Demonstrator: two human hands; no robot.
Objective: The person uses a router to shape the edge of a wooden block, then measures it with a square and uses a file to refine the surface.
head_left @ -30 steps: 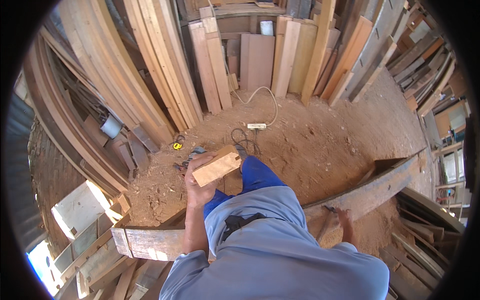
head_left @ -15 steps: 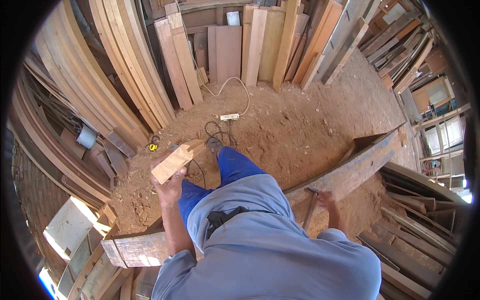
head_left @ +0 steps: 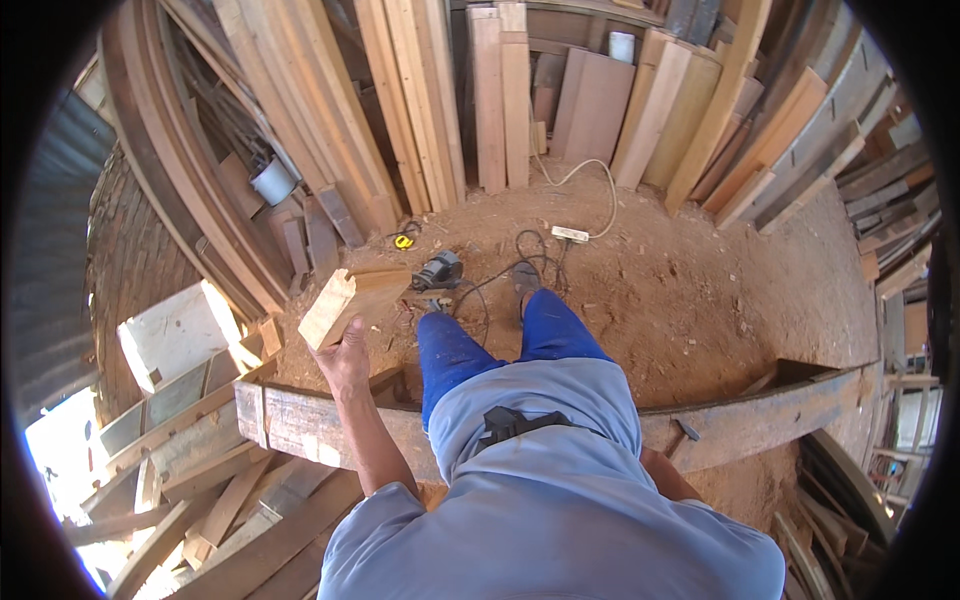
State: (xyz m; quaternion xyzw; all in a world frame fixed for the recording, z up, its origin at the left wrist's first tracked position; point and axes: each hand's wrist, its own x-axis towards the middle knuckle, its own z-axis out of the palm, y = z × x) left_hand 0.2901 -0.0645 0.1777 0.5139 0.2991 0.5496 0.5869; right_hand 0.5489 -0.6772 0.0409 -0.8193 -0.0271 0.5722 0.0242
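Note:
My left hand [head_left: 345,360] is raised at the left, its fingers wrapped round a short wooden piece [head_left: 328,312] with a rough, notched end. The piece's longer side runs back toward a grey power tool [head_left: 438,270] on the ground beyond. At the right, a dark-headed hammer [head_left: 687,430] shows against the long plank [head_left: 790,425], its handle partly hidden. My right forearm [head_left: 668,475] is just below the hammer. My shirt covers most of the right hand, so its fingers cannot be made out.
Tall boards [head_left: 300,100] lean along the far side. A white power strip [head_left: 570,234] with cables and a yellow tape measure [head_left: 404,241] lie on the dusty ground. Loose timber offcuts [head_left: 230,500] are piled at the lower left; the long plank crosses beside my body.
The view has swung left, bringing the power tool into sight. My left hand still holds the wooden piece, now turned differently. My right hand has drawn back from the plank behind my shirt.

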